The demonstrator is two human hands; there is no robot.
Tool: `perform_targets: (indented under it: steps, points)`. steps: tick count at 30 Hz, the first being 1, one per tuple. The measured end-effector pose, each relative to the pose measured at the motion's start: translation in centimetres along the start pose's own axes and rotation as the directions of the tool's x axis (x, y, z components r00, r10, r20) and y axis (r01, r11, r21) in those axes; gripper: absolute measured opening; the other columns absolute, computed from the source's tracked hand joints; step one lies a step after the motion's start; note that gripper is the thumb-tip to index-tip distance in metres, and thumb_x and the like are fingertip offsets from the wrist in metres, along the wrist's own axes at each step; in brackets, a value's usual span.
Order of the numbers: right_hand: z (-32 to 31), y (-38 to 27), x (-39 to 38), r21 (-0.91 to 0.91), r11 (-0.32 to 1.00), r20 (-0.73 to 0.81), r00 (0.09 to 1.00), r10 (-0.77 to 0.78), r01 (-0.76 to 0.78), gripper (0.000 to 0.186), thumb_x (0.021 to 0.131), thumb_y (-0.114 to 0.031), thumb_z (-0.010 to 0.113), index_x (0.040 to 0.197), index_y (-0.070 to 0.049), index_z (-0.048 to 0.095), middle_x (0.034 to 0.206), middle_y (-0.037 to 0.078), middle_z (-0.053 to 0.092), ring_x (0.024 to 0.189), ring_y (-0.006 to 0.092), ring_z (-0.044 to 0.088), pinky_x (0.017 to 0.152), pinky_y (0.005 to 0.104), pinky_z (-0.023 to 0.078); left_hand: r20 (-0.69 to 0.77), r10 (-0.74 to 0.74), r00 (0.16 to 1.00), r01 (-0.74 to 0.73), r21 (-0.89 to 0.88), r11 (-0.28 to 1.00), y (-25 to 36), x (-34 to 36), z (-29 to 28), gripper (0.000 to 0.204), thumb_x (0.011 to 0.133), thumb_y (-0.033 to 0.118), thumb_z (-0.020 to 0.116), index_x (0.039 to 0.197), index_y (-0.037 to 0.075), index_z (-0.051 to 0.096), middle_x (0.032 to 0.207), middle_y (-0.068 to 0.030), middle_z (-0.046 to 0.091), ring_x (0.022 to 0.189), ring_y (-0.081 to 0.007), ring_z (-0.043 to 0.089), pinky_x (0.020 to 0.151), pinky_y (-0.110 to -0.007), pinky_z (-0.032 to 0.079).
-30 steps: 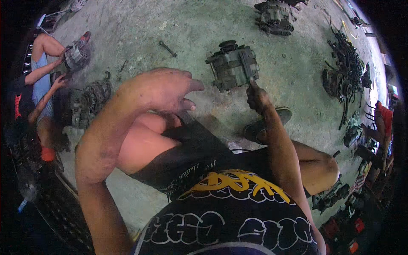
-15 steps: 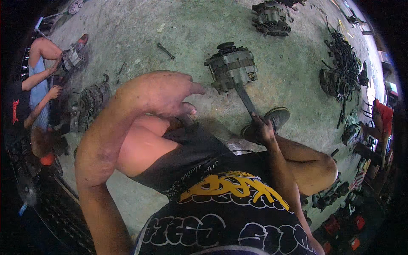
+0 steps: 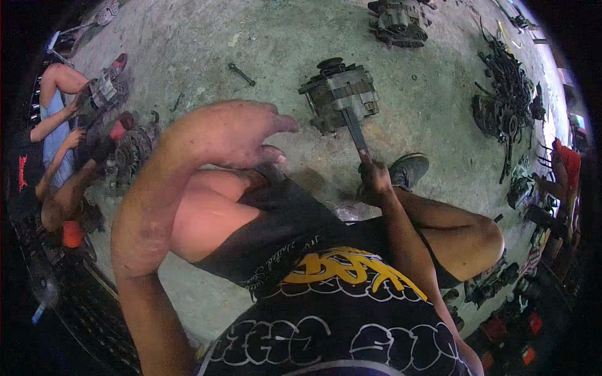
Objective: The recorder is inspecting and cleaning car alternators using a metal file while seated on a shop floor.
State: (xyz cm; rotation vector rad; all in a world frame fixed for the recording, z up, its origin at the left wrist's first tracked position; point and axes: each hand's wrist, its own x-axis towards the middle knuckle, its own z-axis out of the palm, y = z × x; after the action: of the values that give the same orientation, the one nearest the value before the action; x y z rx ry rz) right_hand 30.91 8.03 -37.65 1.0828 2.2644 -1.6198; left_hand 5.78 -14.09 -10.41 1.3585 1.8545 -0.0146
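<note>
A silver-grey alternator [image 3: 338,94] with a dark pulley at its far end lies on the concrete floor in front of me. My right hand [image 3: 376,177] is wrapped round the near end of a flat dark metal bar [image 3: 355,133]. The bar's far end reaches the alternator's near side; I cannot tell whether it is wedged in or only resting there. Left of the alternator, my left hand [image 3: 241,135] hovers above my bent knee. Its thumb and index finger are spread apart with nothing between them.
A loose bolt [image 3: 241,74] lies on the floor ahead. Another alternator [image 3: 399,25] stands at the far edge, and a heap of dark wiring and parts [image 3: 505,94] lies to the right. At left, a co-worker holds a metal housing [image 3: 108,91] near a dark alternator [image 3: 133,155].
My right hand has shifted slightly left along with the bar, and its grip looks closer round it. My left hand has barely moved. A reddish shoe now shows beside the dark alternator at left.
</note>
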Motion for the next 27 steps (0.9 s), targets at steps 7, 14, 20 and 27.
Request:
perform_targets:
  steps: [7, 14, 20, 27]
  points:
    - [-1.7, -5.3, 1.0, 0.601, 0.76, 0.04, 0.959, 0.28, -0.247, 0.053, 0.091, -0.061, 0.049, 0.075, -0.01, 0.058, 0.052, -0.002, 0.045, 0.038, 0.0113, 0.038, 0.037, 0.0289, 0.027, -0.021, 0.045, 0.999, -0.045, -0.026, 0.999, -0.4, -0.3, 0.8, 0.055, 0.083, 0.029, 0.068, 0.13, 0.005, 0.051, 0.114, -0.0168, 0.059, 0.108, -0.0342, 0.057, 0.092, -0.044, 0.046]
    - [-0.9, -2.6, 6.3, 0.259, 0.939, 0.008, 0.972, 0.234, -0.228, 0.06, 0.089, -0.065, 0.048, 0.083, -0.007, 0.061, 0.059, 0.002, 0.05, 0.053, 0.0153, 0.046, 0.051, 0.0317, 0.037, -0.042, 0.035, 0.999, -0.035, -0.002, 0.999, 0.1, -0.3, 0.0, 0.054, 0.084, 0.029, 0.066, 0.13, 0.005, 0.051, 0.115, -0.016, 0.058, 0.109, -0.0338, 0.057, 0.094, -0.044, 0.045]
    - [0.1, 3.7, 5.2, -0.027, 0.988, -0.115, 0.982, -0.153, 0.151, 0.069, 0.088, -0.072, 0.04, 0.087, -0.007, 0.063, 0.061, 0.003, 0.05, 0.052, 0.014, 0.043, 0.051, 0.0325, 0.038, -0.069, 0.026, 0.997, -0.024, 0.031, 0.999, -0.1, -0.2, 0.8, 0.052, 0.084, 0.028, 0.067, 0.129, 0.007, 0.052, 0.113, -0.0153, 0.059, 0.107, -0.0335, 0.057, 0.092, -0.043, 0.046]
    - [-1.7, 0.2, 8.5, 0.305, 0.893, 0.097, 0.922, -0.376, 0.332, 0.045, 0.092, -0.053, 0.051, 0.073, -0.012, 0.055, 0.06, 0.001, 0.046, 0.048, 0.0147, 0.044, 0.044, 0.0282, 0.032, -0.067, 0.024, 0.997, -0.02, 0.059, 0.998, 0.4, 0.0, 1.6, 0.052, 0.082, 0.029, 0.068, 0.127, 0.008, 0.054, 0.109, -0.0152, 0.059, 0.105, -0.0339, 0.058, 0.091, -0.045, 0.046]
